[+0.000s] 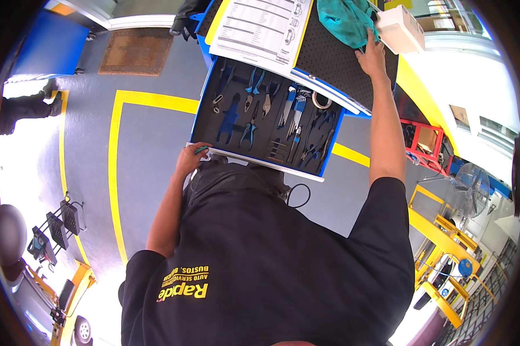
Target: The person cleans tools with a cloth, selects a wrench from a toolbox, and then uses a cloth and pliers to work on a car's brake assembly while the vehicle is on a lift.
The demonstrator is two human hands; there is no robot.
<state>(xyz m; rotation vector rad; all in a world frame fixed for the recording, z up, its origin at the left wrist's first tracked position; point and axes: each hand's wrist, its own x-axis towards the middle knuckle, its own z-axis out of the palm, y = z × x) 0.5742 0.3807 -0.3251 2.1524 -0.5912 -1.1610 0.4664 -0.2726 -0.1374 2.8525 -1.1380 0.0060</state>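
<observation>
An open tool drawer (pixel 213 128) lies in front of me, its dark foam tray holding several blue-handled pliers (pixel 249 134) and sets of hex keys (pixel 297 109). My left hand (pixel 192 157) is at the drawer's near left corner, fingers closed round a small teal piece (pixel 201 150) whose kind is unclear. Stretched forward to the cabinet's top, my right hand (pixel 373 59) has its fingers on a crumpled teal cloth (pixel 346 23); they look closed on its near edge. Beside the cloth stands a white box (pixel 400 29).
Printed sheets (pixel 257 29) cover the left of the black perforated cabinet top (pixel 323 57). A brown mat (pixel 136 52) lies on the grey floor among yellow lines. A blue cabinet (pixel 52 43) and another person's legs (pixel 26 112) are at far left; a red frame (pixel 427 147) and fan (pixel 472 187) at right.
</observation>
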